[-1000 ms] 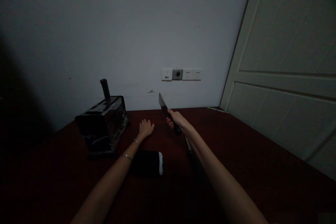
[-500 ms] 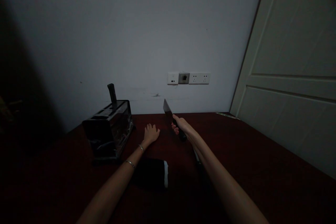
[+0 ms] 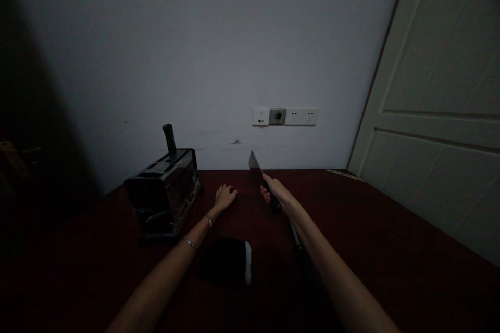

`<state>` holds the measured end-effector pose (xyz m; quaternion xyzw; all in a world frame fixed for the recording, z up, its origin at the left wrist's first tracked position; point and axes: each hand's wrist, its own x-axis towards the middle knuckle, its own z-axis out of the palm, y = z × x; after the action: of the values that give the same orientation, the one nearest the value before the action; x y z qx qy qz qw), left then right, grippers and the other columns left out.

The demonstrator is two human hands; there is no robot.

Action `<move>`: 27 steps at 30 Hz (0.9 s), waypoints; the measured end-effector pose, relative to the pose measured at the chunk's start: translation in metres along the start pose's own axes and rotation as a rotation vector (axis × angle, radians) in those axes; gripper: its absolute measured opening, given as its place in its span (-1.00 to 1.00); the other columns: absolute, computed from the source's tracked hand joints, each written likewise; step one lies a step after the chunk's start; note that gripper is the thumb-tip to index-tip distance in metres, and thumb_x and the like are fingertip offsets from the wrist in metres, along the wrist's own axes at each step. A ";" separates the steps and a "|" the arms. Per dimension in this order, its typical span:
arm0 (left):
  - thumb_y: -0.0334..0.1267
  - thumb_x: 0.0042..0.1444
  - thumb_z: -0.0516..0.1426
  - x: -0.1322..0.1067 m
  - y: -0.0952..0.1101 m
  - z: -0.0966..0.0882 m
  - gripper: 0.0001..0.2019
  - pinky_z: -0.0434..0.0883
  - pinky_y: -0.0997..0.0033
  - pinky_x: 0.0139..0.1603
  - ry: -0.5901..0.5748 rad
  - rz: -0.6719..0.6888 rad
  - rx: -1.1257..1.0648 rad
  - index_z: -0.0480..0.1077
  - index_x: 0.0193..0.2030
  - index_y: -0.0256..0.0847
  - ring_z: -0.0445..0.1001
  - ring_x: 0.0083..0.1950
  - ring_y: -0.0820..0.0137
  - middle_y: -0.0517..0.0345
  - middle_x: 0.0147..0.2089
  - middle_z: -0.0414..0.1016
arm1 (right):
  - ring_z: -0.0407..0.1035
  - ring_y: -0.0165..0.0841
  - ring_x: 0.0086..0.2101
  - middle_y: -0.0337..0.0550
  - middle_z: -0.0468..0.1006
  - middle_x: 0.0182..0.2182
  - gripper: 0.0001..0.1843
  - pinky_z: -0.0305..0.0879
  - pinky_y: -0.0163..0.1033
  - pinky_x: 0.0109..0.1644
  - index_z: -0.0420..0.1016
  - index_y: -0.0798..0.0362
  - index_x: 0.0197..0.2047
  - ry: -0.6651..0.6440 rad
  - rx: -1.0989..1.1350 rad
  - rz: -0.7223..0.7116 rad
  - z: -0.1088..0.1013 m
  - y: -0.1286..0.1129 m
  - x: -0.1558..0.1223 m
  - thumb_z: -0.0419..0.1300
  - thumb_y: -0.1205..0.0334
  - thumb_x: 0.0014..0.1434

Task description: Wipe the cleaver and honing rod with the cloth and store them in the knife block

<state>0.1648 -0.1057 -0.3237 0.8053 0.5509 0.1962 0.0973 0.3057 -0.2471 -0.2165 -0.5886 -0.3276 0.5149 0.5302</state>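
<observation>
My right hand (image 3: 272, 190) is closed round the dark handle of a cleaver (image 3: 255, 163), whose wide blade points up and away above the dark red table (image 3: 390, 250). My left hand (image 3: 225, 196) lies flat on the table with its fingers spread, just right of a dark knife block (image 3: 164, 192). One black knife handle (image 3: 169, 139) sticks up from the block. A dark cloth with a white edge (image 3: 228, 266) lies between my forearms. Another knife (image 3: 296, 235) lies on the table, partly hidden under my right forearm.
A grey wall stands behind the table, with a row of sockets (image 3: 285, 116). A pale panelled door (image 3: 441, 114) runs along the table's right side. The left side of the view is in deep shadow.
The view has shifted, so everything sits a little further right and lower in the picture. Both hands keep almost the same pose; the cleaver stays raised in my right hand.
</observation>
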 end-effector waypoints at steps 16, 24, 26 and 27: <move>-0.29 0.17 -0.10 -0.142 0.054 -0.081 -0.62 0.07 0.31 0.27 -0.039 0.532 -0.227 0.30 0.08 -0.33 0.10 0.27 0.34 -0.03 0.26 0.15 | -0.04 -0.61 -0.83 -0.40 0.13 -0.80 -0.59 -0.09 -0.50 -0.81 0.18 0.11 -0.53 -0.026 0.090 -0.002 -0.003 0.001 0.009 -0.17 0.10 0.27; -0.15 0.15 -0.01 -0.217 0.027 -0.123 -0.41 -0.02 0.27 0.31 -0.498 0.909 0.102 -0.01 0.28 -0.35 -0.15 0.34 0.22 -0.11 0.33 -0.06 | -0.09 -0.64 -0.82 -0.43 0.09 -0.80 -0.58 -0.13 -0.53 -0.79 0.15 0.10 -0.54 -0.087 0.205 0.037 -0.002 -0.002 0.006 -0.20 0.08 0.29; -0.02 0.09 0.05 -0.217 0.018 -0.124 -0.22 -0.03 0.15 0.30 -0.558 0.845 0.124 -0.18 0.33 -0.37 -0.29 0.35 0.11 -0.14 0.36 -0.27 | -0.09 -0.64 -0.82 -0.43 0.10 -0.79 -0.58 -0.13 -0.53 -0.79 0.14 0.09 -0.53 -0.101 0.227 0.045 -0.001 -0.002 0.005 -0.19 0.08 0.29; 0.01 0.08 0.05 -0.216 0.014 -0.123 -0.19 -0.04 0.11 0.30 -0.580 0.830 0.125 -0.23 0.33 -0.36 -0.33 0.35 0.08 -0.13 0.36 -0.33 | -0.09 -0.64 -0.82 -0.42 0.11 -0.79 -0.59 -0.13 -0.53 -0.79 0.15 0.09 -0.53 -0.107 0.236 0.046 -0.001 -0.003 0.004 -0.18 0.08 0.28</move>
<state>0.0568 -0.3181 -0.2526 0.9819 0.1457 -0.0464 0.1118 0.3083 -0.2430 -0.2152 -0.5011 -0.2787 0.5927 0.5656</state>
